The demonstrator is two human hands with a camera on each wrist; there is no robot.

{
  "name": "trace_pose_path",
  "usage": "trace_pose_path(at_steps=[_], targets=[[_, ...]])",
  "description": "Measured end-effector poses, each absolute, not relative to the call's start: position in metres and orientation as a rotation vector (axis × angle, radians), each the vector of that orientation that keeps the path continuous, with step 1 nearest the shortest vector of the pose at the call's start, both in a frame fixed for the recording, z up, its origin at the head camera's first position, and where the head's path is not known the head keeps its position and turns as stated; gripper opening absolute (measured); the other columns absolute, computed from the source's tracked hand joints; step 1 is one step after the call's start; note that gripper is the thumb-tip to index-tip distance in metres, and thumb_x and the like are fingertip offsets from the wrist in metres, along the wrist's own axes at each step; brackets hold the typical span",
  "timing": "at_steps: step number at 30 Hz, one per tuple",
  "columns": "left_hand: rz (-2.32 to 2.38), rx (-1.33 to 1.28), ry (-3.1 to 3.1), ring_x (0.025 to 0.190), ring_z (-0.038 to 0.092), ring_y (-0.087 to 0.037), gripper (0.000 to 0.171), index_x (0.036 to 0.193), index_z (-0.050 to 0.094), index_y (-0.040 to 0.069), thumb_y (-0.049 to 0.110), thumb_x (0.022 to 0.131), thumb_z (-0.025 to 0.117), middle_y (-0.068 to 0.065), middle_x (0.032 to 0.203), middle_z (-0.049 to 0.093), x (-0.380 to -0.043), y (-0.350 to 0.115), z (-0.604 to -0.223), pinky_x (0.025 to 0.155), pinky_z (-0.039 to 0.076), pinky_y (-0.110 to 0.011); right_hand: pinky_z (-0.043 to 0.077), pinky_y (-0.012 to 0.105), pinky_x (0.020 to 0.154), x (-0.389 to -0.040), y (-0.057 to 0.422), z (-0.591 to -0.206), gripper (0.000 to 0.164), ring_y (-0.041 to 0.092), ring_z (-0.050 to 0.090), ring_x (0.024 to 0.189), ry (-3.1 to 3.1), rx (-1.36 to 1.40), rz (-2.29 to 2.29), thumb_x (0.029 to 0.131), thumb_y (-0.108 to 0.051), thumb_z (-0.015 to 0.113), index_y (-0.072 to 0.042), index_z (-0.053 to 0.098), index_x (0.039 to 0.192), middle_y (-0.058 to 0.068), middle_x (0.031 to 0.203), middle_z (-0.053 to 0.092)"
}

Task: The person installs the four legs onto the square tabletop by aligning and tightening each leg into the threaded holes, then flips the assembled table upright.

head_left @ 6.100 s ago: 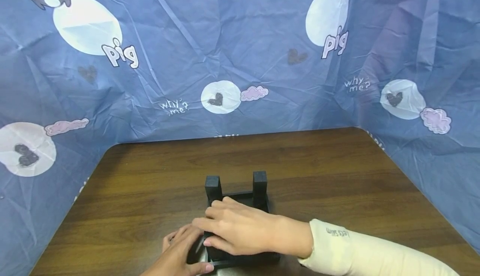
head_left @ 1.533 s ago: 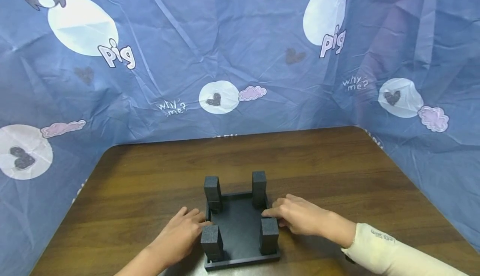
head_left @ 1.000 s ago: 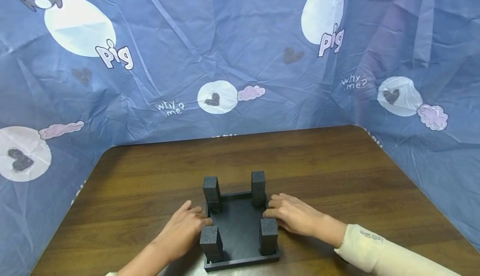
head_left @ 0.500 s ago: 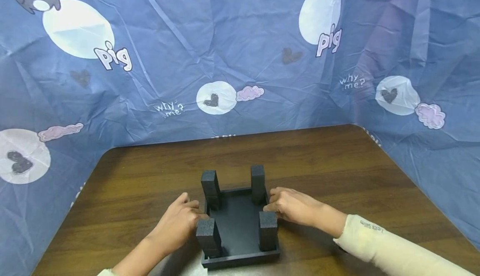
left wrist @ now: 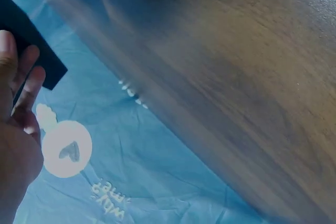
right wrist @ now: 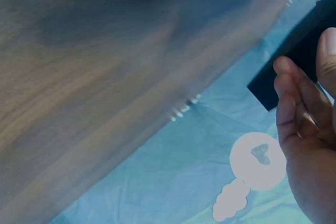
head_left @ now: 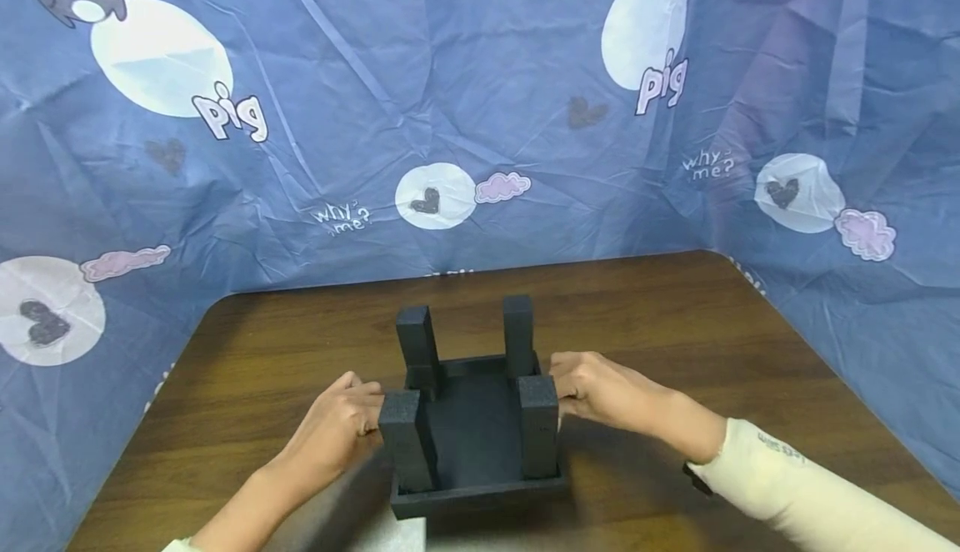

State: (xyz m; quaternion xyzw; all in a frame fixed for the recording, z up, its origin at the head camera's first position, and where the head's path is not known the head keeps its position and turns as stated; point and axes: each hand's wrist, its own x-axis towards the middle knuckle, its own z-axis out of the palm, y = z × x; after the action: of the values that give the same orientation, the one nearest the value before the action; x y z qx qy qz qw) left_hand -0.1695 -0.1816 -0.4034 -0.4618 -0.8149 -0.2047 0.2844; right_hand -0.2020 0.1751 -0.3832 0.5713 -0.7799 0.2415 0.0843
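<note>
A shallow black tray (head_left: 480,498) with a tall square post (head_left: 538,427) at each corner stands out over the table in the head view. My left hand (head_left: 333,431) grips its left side and my right hand (head_left: 615,393) grips the right, with fingers curled in at the walls. The front-left post hides some left fingertips. In the left wrist view, the left thumb and fingers close around the tray's dark edge (left wrist: 37,40). Thumb and fingers hold the opposite edge (right wrist: 299,51) likewise in the right wrist view. The tray's shadow falls on the wood beneath it.
The brown wooden table (head_left: 300,343) has rounded far corners. A blue printed cloth (head_left: 337,118) hangs behind it and along both sides. A pale patch (head_left: 401,535) shows on the table near the front edge, left of the tray.
Six seconds ago, the right hand reached across the tray to its left side. Both hands then settled at opposite sides, and the tray has since risen off the table between them.
</note>
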Motion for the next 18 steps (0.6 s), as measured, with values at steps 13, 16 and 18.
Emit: trace_pose_path(at_steps=[13, 16, 18], targets=[[-1.375, -0.939, -2.528, 0.064, 0.055, 0.002, 0.013, 0.076, 0.077, 0.021, 0.011, 0.082, 0.073, 0.016, 0.068, 0.063, -0.158, -0.183, -0.383, 0.088, 0.044, -0.043, 0.054, 0.034, 0.075, -0.202, 0.180, -0.366, 0.017, 0.015, 0.069, 0.079, -2.541, 1.447, 1.445, 0.087, 0.002, 0.064, -0.004, 0.073, 0.075, 0.004, 0.071, 0.071], [-1.520, -0.851, -2.612, 0.064, 0.057, -0.001, 0.017, 0.069, 0.074, 0.016, 0.008, 0.084, 0.071, 0.011, 0.064, 0.063, -0.159, -0.180, -0.379, 0.077, 0.051, -0.036, 0.053, 0.032, 0.059, -0.204, 0.181, -0.366, 0.021, 0.016, 0.065, 0.062, -2.562, 1.434, 1.662, 0.090, 0.000, 0.062, -0.005, 0.072, 0.072, 0.007, 0.066, 0.069], [-1.605, -0.795, -2.653, 0.066, 0.063, -0.007, 0.015, 0.069, 0.073, 0.012, 0.006, 0.082, 0.070, 0.005, 0.065, 0.067, -0.159, -0.178, -0.375, 0.065, 0.052, -0.030, 0.051, 0.031, 0.056, -0.205, 0.183, -0.366, 0.025, 0.015, 0.064, 0.059, -2.582, 1.396, 1.744, 0.090, 0.006, 0.058, -0.003, 0.072, 0.072, 0.008, 0.065, 0.069]])
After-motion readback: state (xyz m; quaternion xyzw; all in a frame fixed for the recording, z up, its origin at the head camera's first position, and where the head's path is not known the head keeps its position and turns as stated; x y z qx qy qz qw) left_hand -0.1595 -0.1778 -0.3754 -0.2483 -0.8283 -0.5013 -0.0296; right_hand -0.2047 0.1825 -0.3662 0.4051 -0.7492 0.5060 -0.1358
